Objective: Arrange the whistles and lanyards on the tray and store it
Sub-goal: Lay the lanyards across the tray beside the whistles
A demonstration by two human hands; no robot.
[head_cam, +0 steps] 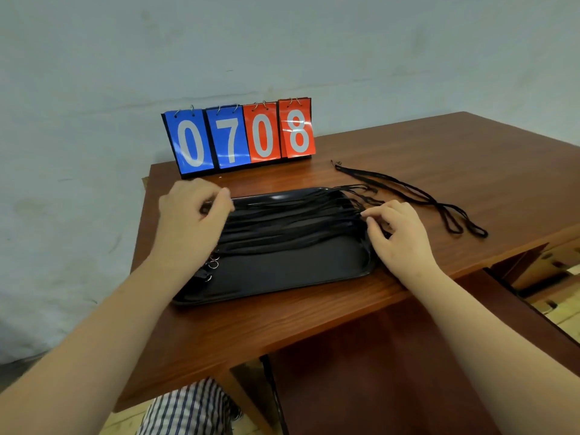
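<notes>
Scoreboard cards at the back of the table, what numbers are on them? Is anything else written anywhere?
"0" on the left blue card
"7" on the second blue card
"0" on the first red card
"8" on the right red card
No writing shows on the tray or lanyards.

The reddish-brown wooden worktop [251, 328] carries a black tray [282, 271] towards its left end, near the front edge. Behind the tray, at the far-left corner, stands a flip scoreboard [238, 136] reading 0708, blue cards then red. To the tray's right, loose black lanyards [417, 196] lie stretched on the bare wood.
</notes>
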